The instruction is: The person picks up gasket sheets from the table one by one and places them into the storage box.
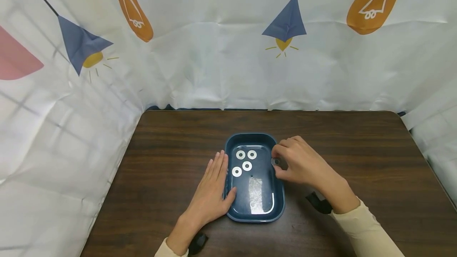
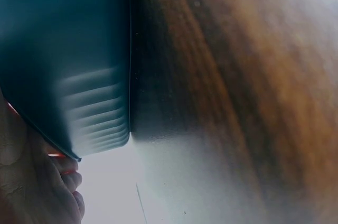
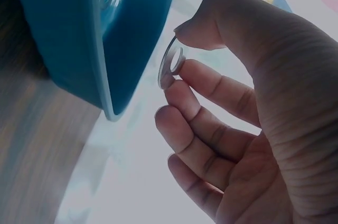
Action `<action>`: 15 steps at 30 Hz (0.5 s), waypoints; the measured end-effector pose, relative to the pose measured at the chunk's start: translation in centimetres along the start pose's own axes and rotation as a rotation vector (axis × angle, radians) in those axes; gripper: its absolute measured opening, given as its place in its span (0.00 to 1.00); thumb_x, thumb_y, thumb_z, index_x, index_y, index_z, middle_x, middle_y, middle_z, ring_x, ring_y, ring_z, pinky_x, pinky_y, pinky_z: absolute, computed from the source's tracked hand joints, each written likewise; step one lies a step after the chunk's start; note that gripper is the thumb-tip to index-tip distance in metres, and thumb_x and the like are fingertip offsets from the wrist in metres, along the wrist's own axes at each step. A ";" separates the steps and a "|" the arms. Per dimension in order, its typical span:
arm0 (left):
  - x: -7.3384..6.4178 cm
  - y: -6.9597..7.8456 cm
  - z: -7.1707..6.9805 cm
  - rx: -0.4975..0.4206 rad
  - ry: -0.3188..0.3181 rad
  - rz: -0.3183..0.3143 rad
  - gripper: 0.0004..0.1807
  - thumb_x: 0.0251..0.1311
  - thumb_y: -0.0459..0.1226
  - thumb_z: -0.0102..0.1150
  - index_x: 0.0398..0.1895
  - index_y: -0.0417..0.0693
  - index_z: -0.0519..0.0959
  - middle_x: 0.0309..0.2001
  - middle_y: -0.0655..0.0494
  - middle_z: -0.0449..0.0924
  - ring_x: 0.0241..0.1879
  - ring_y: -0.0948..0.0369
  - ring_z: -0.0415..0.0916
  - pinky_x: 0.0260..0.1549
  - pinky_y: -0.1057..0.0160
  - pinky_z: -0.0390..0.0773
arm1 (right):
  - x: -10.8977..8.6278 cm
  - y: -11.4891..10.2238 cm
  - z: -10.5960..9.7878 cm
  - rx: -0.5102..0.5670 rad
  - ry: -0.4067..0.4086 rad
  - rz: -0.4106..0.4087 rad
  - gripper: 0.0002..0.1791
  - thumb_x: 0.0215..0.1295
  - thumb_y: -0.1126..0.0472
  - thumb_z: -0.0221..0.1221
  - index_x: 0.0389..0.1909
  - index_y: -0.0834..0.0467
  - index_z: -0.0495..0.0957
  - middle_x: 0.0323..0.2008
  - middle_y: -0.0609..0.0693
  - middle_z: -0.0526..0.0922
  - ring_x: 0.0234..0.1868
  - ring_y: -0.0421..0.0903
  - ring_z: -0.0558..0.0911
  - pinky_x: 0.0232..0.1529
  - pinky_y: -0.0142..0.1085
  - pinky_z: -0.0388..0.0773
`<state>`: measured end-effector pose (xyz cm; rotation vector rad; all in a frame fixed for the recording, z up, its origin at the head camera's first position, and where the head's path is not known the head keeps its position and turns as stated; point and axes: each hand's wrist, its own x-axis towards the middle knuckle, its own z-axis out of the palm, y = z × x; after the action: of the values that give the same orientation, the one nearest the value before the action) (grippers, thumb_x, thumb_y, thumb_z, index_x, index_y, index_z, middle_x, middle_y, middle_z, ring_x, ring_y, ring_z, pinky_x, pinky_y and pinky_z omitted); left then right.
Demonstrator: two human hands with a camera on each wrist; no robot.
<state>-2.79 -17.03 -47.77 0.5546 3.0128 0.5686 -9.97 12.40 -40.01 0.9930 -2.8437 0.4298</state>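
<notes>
A blue rectangular tray [image 1: 262, 175] with raised walls sits on the table, and several flat washers [image 1: 247, 165] lie in its far left part. My right hand [image 1: 303, 162] is at the tray's right rim and pinches one washer [image 3: 167, 65] between the thumb and fingertips. In the right wrist view that washer stands on edge, apart from the tray wall [image 3: 58, 28]. Along the left rim rests my left hand [image 1: 210, 189], fingers straight and thumb over the edge. The left wrist view shows its fingers partly hidden behind the tray's ribbed outer wall [image 2: 63, 39].
The dark wooden table [image 1: 171, 162] extends around the tray on all sides. A white curtain [image 1: 200, 66] printed with lamps and bulbs hangs behind the far edge and along the left side. Black straps [image 1: 319, 203] are on both wrists.
</notes>
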 end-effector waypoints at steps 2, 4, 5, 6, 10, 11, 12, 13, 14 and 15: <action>0.0 0.0 0.1 0.001 0.001 0.002 0.54 0.69 0.53 0.59 0.88 0.45 0.41 0.89 0.47 0.39 0.88 0.49 0.41 0.84 0.42 0.54 | 0.3 -0.1 0.0 -0.005 -0.004 -0.012 0.11 0.54 0.54 0.75 0.35 0.52 0.86 0.31 0.44 0.85 0.35 0.43 0.80 0.60 0.50 0.80; 0.0 0.0 0.1 0.002 0.006 0.004 0.54 0.69 0.53 0.59 0.87 0.44 0.41 0.89 0.47 0.40 0.88 0.49 0.41 0.84 0.42 0.55 | 0.7 -0.1 -0.1 -0.007 -0.008 -0.022 0.10 0.54 0.54 0.74 0.35 0.52 0.86 0.30 0.44 0.85 0.34 0.42 0.79 0.60 0.49 0.80; 0.0 0.0 0.1 0.004 0.006 0.003 0.54 0.69 0.53 0.59 0.88 0.45 0.41 0.89 0.47 0.39 0.88 0.49 0.41 0.84 0.42 0.55 | 0.9 -0.1 -0.1 -0.006 -0.011 -0.024 0.10 0.54 0.54 0.74 0.35 0.52 0.86 0.31 0.44 0.85 0.34 0.42 0.79 0.60 0.49 0.80; 0.0 0.0 0.1 0.004 0.007 0.002 0.54 0.69 0.53 0.59 0.88 0.45 0.41 0.89 0.48 0.38 0.88 0.49 0.41 0.84 0.42 0.55 | 1.1 -0.1 -0.1 -0.006 -0.014 -0.027 0.10 0.54 0.54 0.74 0.35 0.52 0.86 0.31 0.44 0.85 0.34 0.42 0.79 0.60 0.50 0.80; 0.0 -0.1 0.1 0.005 0.002 0.000 0.54 0.70 0.53 0.59 0.88 0.45 0.41 0.89 0.53 0.33 0.88 0.49 0.40 0.84 0.42 0.55 | 1.7 -0.1 0.0 -0.002 -0.035 -0.035 0.09 0.54 0.55 0.74 0.34 0.52 0.86 0.29 0.44 0.84 0.33 0.41 0.77 0.61 0.50 0.80; 0.0 -0.1 0.1 0.005 -0.001 0.000 0.54 0.70 0.53 0.58 0.88 0.46 0.40 0.89 0.53 0.32 0.88 0.49 0.40 0.84 0.42 0.54 | 1.8 -0.2 0.0 0.001 -0.043 -0.036 0.09 0.54 0.55 0.74 0.34 0.52 0.86 0.29 0.44 0.84 0.33 0.41 0.77 0.61 0.50 0.80; 0.0 -0.1 0.1 0.006 -0.003 0.001 0.54 0.70 0.53 0.58 0.88 0.45 0.40 0.89 0.54 0.32 0.88 0.49 0.40 0.84 0.42 0.54 | 1.9 -0.2 0.0 0.003 -0.051 -0.036 0.08 0.54 0.55 0.73 0.33 0.51 0.86 0.28 0.43 0.83 0.32 0.41 0.77 0.61 0.50 0.79; -0.1 -0.1 0.1 0.006 -0.003 0.002 0.53 0.70 0.53 0.58 0.88 0.45 0.40 0.89 0.54 0.31 0.88 0.49 0.40 0.84 0.42 0.54 | 2.0 -0.2 0.0 0.005 -0.058 -0.036 0.08 0.54 0.55 0.73 0.34 0.51 0.86 0.28 0.43 0.83 0.33 0.41 0.77 0.62 0.50 0.79; -0.1 -0.1 0.1 0.008 -0.004 0.003 0.53 0.70 0.53 0.58 0.88 0.45 0.40 0.89 0.54 0.31 0.88 0.49 0.40 0.84 0.42 0.54 | 2.1 -0.2 0.0 0.004 -0.066 -0.037 0.08 0.55 0.55 0.73 0.34 0.51 0.86 0.28 0.43 0.83 0.33 0.41 0.77 0.62 0.49 0.79; 0.0 -0.1 0.0 0.008 -0.003 0.003 0.54 0.70 0.53 0.58 0.88 0.45 0.40 0.89 0.53 0.32 0.88 0.49 0.40 0.84 0.42 0.55 | 2.3 -0.3 0.0 0.004 -0.071 -0.039 0.08 0.55 0.54 0.73 0.34 0.51 0.86 0.29 0.43 0.83 0.33 0.41 0.77 0.62 0.49 0.79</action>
<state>-2.78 -17.13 -47.84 0.5607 3.0134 0.5558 -11.59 10.88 -39.50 1.0836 -2.8815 0.4043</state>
